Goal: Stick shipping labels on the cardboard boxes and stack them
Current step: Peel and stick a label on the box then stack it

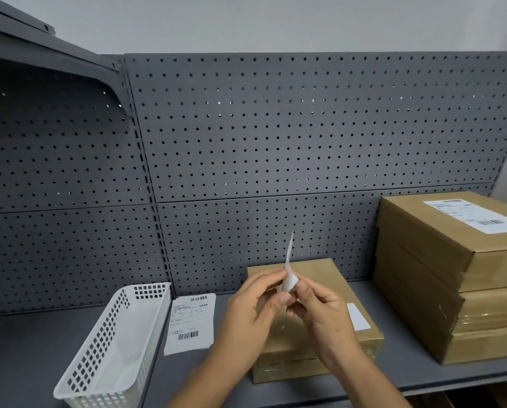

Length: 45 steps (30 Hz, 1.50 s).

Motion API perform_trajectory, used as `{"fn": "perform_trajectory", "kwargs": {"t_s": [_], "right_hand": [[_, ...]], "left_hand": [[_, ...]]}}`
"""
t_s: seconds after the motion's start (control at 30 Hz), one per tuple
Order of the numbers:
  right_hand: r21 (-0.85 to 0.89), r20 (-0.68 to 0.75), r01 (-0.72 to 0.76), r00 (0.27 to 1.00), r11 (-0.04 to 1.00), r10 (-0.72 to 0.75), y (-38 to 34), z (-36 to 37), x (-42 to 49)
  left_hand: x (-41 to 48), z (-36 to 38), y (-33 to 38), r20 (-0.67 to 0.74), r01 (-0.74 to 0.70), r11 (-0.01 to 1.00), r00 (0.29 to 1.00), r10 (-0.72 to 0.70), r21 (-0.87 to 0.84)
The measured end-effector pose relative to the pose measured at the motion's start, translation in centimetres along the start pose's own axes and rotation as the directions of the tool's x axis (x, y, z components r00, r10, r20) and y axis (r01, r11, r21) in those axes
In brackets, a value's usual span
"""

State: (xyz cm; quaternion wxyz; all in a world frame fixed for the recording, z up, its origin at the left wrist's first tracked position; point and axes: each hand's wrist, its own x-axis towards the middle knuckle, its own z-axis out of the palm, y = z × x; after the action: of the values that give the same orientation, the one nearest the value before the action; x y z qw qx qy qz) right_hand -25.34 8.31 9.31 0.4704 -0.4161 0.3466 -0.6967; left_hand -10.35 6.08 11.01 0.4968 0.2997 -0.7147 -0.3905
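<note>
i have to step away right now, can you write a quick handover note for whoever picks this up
Left hand and right hand: both pinch one white paper shipping label, held on edge above the single brown cardboard box, apparently peeling it.
Spare printed white labels lie on the grey metal shelf, beside the white perforated plastic basket.
Done: stack of brown cardboard boxes at right, top one labelled.
Left: stick this label on the single box, which shows only a small blank white patch, then stack it.

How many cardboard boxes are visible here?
4: one box under the hands at centre, three in the stack at right. More may sit hidden beyond the frame's right edge.
</note>
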Motion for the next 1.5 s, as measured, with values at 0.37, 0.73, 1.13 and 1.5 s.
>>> {"fn": "perform_trajectory", "kwargs": {"t_s": [0.37,0.73,1.13,1.5], "right_hand": [[-0.021,-0.097,0.052,0.994,0.998,-0.054,0.7,0.1,0.3],[0.009,-0.128,0.053,0.99,0.999,-0.051,0.4,0.3,0.7],[0.013,-0.095,0.044,0.995,0.999,-0.043,-0.5,0.3,0.4],[-0.141,-0.084,0.091,0.991,0.986,-0.103,-0.8,0.2,0.3]], "left_hand": [[0.3,0.2,0.4,-0.014,0.001,1.0,1.0,-0.001,0.01],[0.3,0.6,0.5,-0.007,-0.01,1.0,1.0,0.01,0.023],[0.6,0.7,-0.1,0.008,-0.051,0.983,0.999,0.05,0.177],[0.2,1.5,0.2,0.015,-0.07,0.976,0.998,0.068,0.206]]}}
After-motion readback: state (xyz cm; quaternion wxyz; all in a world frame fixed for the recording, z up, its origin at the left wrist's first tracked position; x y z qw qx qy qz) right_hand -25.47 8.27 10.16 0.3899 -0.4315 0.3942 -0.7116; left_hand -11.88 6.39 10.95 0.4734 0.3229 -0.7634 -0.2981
